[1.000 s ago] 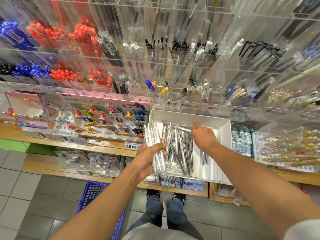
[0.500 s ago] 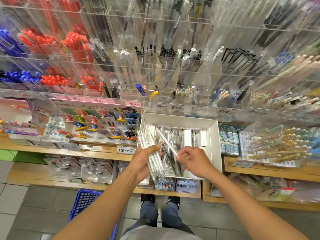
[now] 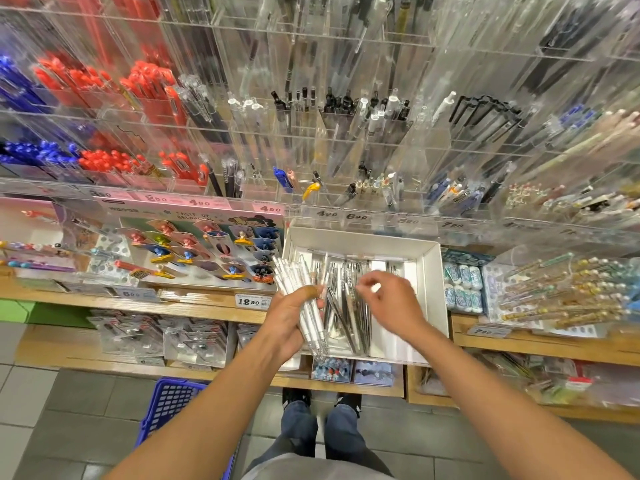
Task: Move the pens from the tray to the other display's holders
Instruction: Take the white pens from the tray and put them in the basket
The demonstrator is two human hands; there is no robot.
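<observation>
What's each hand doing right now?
Left hand: grips a bundle of white pens.
Right hand: over the tray, fingers curled and blurred; cannot tell if it holds anything.

Both bare forearms reach forward from the bottom of the view, converging. The left hand (image 3: 289, 318) is curled, thumb on top, and its grip closes round a bundle of clear white plastic pens (image 3: 304, 299). The right hand (image 3: 391, 299) hovers beside it, back up, wrist bent, fingers (image 3: 369, 284) loosely curled; whether it holds anything is blurred.
</observation>
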